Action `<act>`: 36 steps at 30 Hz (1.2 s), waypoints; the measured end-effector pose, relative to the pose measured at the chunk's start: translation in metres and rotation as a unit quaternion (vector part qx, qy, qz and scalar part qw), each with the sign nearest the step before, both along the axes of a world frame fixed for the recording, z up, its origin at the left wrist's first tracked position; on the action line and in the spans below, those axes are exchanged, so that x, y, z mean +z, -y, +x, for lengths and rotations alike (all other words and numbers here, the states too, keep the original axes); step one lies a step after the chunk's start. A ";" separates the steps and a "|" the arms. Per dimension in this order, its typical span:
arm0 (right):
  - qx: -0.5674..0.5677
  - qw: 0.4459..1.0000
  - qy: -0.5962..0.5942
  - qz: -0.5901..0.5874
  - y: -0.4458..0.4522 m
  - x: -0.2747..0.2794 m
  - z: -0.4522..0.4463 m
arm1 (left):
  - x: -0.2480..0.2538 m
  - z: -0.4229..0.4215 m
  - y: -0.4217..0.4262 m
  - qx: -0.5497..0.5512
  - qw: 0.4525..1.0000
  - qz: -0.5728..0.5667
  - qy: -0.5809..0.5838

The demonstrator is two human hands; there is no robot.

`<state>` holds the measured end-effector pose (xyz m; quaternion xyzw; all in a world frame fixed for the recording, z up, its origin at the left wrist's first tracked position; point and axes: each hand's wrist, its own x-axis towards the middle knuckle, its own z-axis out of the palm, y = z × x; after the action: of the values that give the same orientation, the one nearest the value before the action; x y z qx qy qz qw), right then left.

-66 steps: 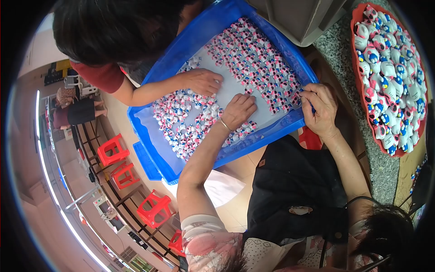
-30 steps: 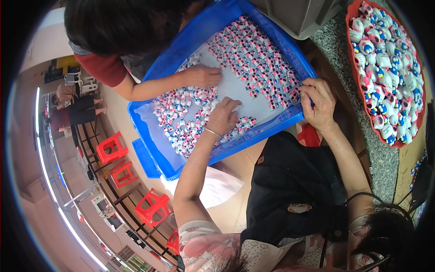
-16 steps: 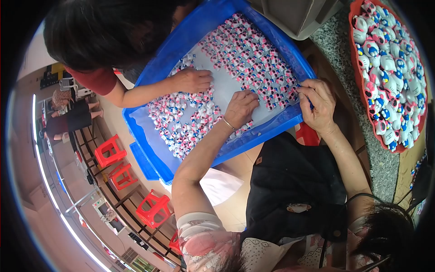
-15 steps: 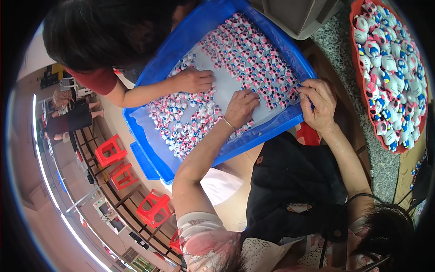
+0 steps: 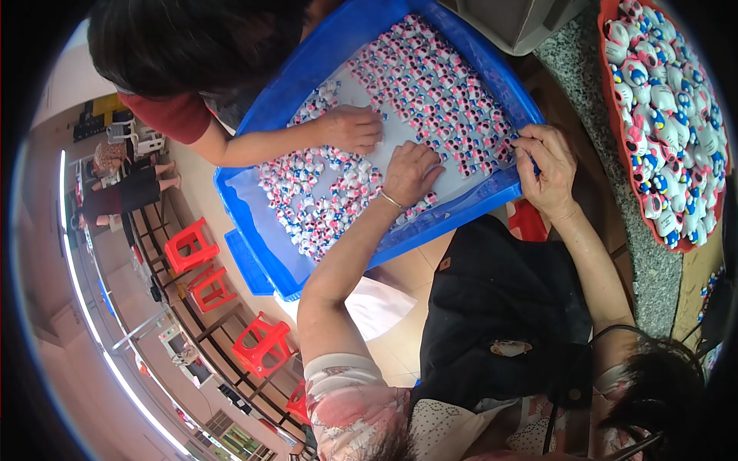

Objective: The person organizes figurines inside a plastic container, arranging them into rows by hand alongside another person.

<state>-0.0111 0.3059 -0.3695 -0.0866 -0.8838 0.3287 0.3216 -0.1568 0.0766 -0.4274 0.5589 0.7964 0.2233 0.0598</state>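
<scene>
A blue plastic tray (image 5: pixel 411 247) lined with a pale sheet holds many small white, pink and blue cartoon cat figurines (image 5: pixel 453 100). On the right they stand in close rows; on the left lies a loose pile (image 5: pixel 319 196). My left hand (image 5: pixel 413 175), with a bangle at the wrist, is over the bare strip between them. Its fingers are curled down near a figurine, hiding what is in them. My right hand (image 5: pixel 547 165) bends over the tray's right rim, fingertips by the end of the rows. Across the tray, a co-worker's hand (image 5: pixel 352 129) rests with curled fingers beside the pile.
At the right, a red tray (image 5: pixel 607 84) heaped with larger figurines is on a speckled stone surface (image 5: pixel 653 284). A grey bin (image 5: pixel 500 23) is at the top. Red stools (image 5: pixel 261 346) and another person (image 5: pixel 123 196) are in the left background.
The view has shifted slightly, moving the tray and pile a little rightward. My left hand has moved slightly along the bare strip. My right hand remains at the rim.
</scene>
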 end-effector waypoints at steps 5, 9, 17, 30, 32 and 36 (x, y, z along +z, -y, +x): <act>-0.001 1.000 -0.005 -0.012 0.001 -0.002 0.001 | 0.029 -0.002 0.022 -0.082 0.976 -0.077 0.184; -0.001 1.000 -0.014 -0.009 0.001 -0.001 -0.001 | 0.026 0.006 0.018 -0.168 0.946 -0.252 0.117; 0.005 1.000 0.003 -0.019 0.001 0.000 0.003 | 0.025 0.008 0.009 -0.068 0.967 -0.176 0.172; 0.010 1.000 0.005 -0.001 -0.001 0.001 0.003 | -0.003 0.022 -0.006 0.017 0.988 -0.101 0.112; 0.011 1.000 0.006 -0.004 0.000 0.000 0.002 | -0.006 0.022 -0.006 0.038 0.986 -0.095 0.128; 0.004 1.000 -0.004 0.001 -0.001 -0.001 0.002 | 0.006 0.014 -0.002 0.079 0.977 -0.041 0.192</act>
<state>-0.0093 0.3066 -0.3703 -0.0811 -0.8832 0.3292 0.3240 -0.1426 0.0784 -0.4213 0.4378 0.8204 0.2972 0.2165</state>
